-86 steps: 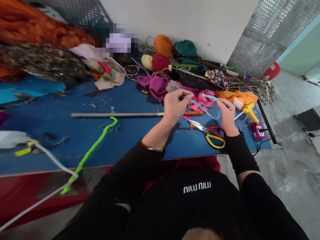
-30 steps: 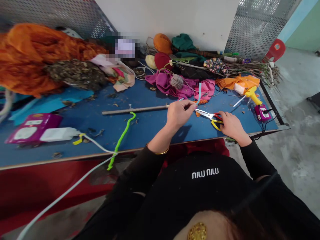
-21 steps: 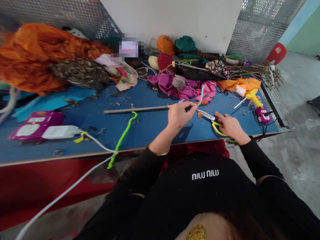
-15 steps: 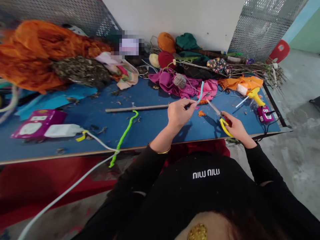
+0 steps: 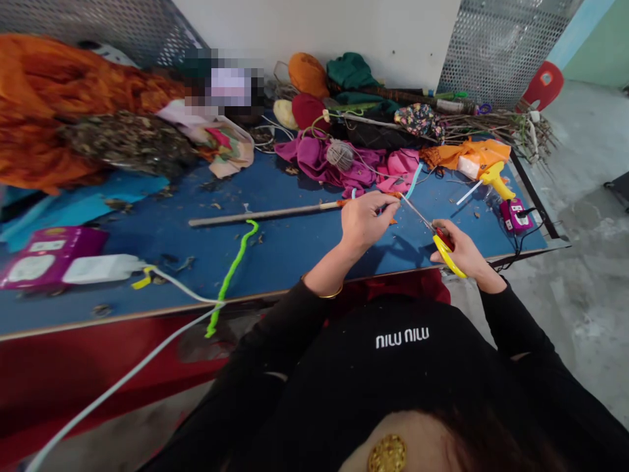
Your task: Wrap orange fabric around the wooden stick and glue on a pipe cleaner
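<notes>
My left hand (image 5: pixel 366 221) is closed in a pinch around a thin light blue strip (image 5: pixel 414 181), which sticks up past the fingertips. Another bit of light blue shows behind the knuckles. In my right hand (image 5: pixel 459 248) is a pair of scissors (image 5: pixel 448 255) with yellow and red handles. Its blades point left and reach the strip close to my left fingertips; whether they touch it I cannot tell. Behind my left hand lies a wooden stick (image 5: pixel 265 214), orange near its right end. A bright green fuzzy stem (image 5: pixel 230 278) hangs over the table's front edge.
Purple cloth (image 5: pixel 314 157), a grey yarn ball (image 5: pixel 340 154) and bundled twigs (image 5: pixel 491 124) line the back. A yellow glue gun (image 5: pixel 497 180) lies at the right near a purple power socket (image 5: pixel 515 216). A white cable (image 5: pixel 147 360) crosses the front edge at left.
The scissors' blades have come up against the light blue strip, which now tilts further right. My two hands are closer together. The whole view has shifted slightly.
</notes>
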Demonstrator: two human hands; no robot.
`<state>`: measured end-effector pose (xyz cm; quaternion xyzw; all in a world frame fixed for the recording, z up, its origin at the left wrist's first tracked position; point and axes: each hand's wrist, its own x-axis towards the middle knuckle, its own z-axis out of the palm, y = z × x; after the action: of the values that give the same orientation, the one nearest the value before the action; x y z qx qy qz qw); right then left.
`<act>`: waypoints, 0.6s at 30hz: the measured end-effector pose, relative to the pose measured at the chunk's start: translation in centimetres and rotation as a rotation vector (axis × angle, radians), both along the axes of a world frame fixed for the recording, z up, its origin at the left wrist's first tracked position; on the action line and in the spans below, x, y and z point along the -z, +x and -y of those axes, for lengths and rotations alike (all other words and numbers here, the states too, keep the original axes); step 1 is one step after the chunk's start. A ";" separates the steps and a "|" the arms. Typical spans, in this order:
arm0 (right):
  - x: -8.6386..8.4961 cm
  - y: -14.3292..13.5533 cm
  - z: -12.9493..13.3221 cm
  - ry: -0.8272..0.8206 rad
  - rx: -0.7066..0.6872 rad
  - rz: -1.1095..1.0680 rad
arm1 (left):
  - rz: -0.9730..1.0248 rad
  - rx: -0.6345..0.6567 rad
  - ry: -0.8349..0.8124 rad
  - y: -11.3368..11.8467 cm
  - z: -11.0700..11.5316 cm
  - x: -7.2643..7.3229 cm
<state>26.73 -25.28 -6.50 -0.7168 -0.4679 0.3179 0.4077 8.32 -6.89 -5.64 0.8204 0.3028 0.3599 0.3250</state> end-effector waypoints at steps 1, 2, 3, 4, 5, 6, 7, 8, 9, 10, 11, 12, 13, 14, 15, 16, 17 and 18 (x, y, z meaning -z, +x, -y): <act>0.0 -0.1 -0.1 -0.001 0.004 0.012 | -0.014 0.023 -0.015 0.2 0.2 0.1; 0.0 -0.3 -0.2 0.002 0.007 0.016 | -0.027 0.045 -0.034 0.4 0.3 0.1; 0.0 -0.4 -0.4 0.008 0.010 0.015 | -0.040 0.067 -0.053 0.5 0.4 0.3; 0.0 -0.4 -0.5 0.016 0.012 0.010 | -0.048 0.086 -0.071 0.7 0.4 0.4; 0.0 -0.5 -0.6 0.026 0.014 0.005 | -0.050 0.101 -0.084 0.9 0.4 0.6; 0.1 -0.5 -0.7 0.038 0.016 -0.001 | -0.050 0.112 -0.092 1.1 0.3 0.7; 0.1 -0.6 -0.7 0.051 0.020 -0.006 | -0.048 0.118 -0.094 1.3 0.2 0.8; 0.3 -0.5 -0.7 0.065 0.027 -0.006 | -0.045 0.123 -0.092 1.4 0.1 0.8; 0.4 -0.5 -0.6 0.075 0.037 -0.002 | -0.043 0.127 -0.089 1.6 0.0 0.8; 0.6 -0.4 -0.4 0.084 0.051 0.005 | -0.044 0.132 -0.085 1.8 -0.1 0.8; 0.7 -0.4 -0.2 0.089 0.066 0.017 | -0.046 0.137 -0.083 2.0 -0.1 0.7; 0.9 -0.3 0.0 0.088 0.081 0.032 | -0.049 0.142 -0.084 2.2 -0.1 0.7; 1.0 -0.2 0.2 0.083 0.100 0.046 | -0.054 0.147 -0.090 2.4 -0.1 0.6; 1.1 -0.2 0.3 0.072 0.119 0.060 | -0.059 0.151 -0.097 2.6 0.0 0.6; 1.1 -0.2 0.5 0.056 0.137 0.073 | -0.062 0.154 -0.105 2.8 0.0 0.6; 1.0 -0.2 0.6 0.039 0.152 0.086 | -0.063 0.157 -0.112 2.9 0.1 0.7; 1.0 -0.3 0.6 0.021 0.162 0.098 | -0.064 0.158 -0.117 3.1 0.1 0.7; 0.9 -0.4 0.7 0.006 0.169 0.107 | -0.068 0.158 -0.121 3.2 0.2 0.8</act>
<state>26.34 -25.95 -7.35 -0.7685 -0.4276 0.2422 0.4098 11.55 -7.04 -6.45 0.8322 0.2694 0.2862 0.3910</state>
